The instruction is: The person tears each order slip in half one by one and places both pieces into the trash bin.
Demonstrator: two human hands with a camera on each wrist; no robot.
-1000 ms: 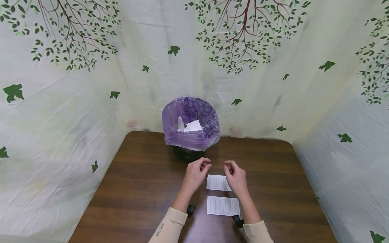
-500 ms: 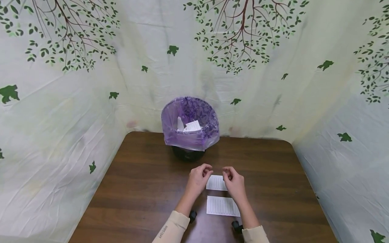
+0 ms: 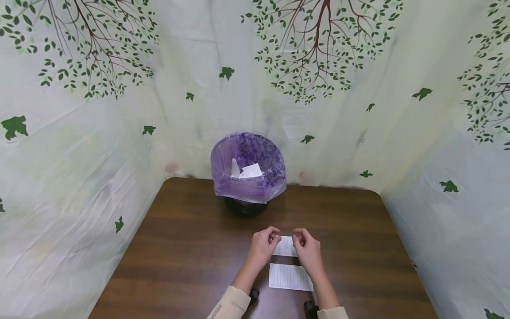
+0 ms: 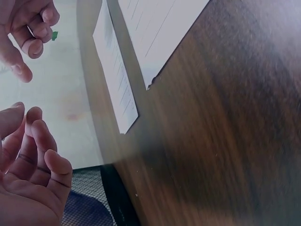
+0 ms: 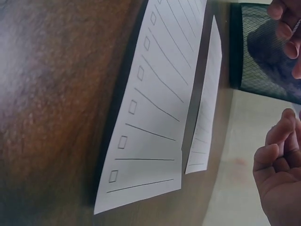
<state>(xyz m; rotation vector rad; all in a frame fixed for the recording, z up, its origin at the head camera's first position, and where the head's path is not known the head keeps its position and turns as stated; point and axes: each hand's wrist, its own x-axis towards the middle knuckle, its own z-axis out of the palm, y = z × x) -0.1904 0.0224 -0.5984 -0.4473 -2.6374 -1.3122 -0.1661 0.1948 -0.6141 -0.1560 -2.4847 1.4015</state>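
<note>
In the head view my left hand (image 3: pixel 260 249) and right hand (image 3: pixel 308 253) hover over the table, facing each other with a gap between. Fingers of both are loosely bent, and I see nothing held in either. Below them lies a small white lined sheet (image 3: pixel 285 248), partly covered by the hands. A second lined sheet (image 3: pixel 291 277) lies nearer to me; its printed checkboxes show in the right wrist view. Beyond the hands stands a dark mesh wastebasket (image 3: pixel 245 208) with a purple bag liner (image 3: pixel 249 188) over its rim. White paper pieces (image 3: pixel 252 171) sit inside it.
The brown wooden table (image 3: pixel 183 257) has a rounded back edge against a leaf-patterned cloth (image 3: pixel 338 146), which also hangs at both sides. The wastebasket stands at the table's back, left of the sheets.
Both hands have drawn back toward me from near the wastebasket, and now sit over the farther sheet, slightly closer together. The sheets and the wastebasket stay in place; the head view tilts up slightly.
</note>
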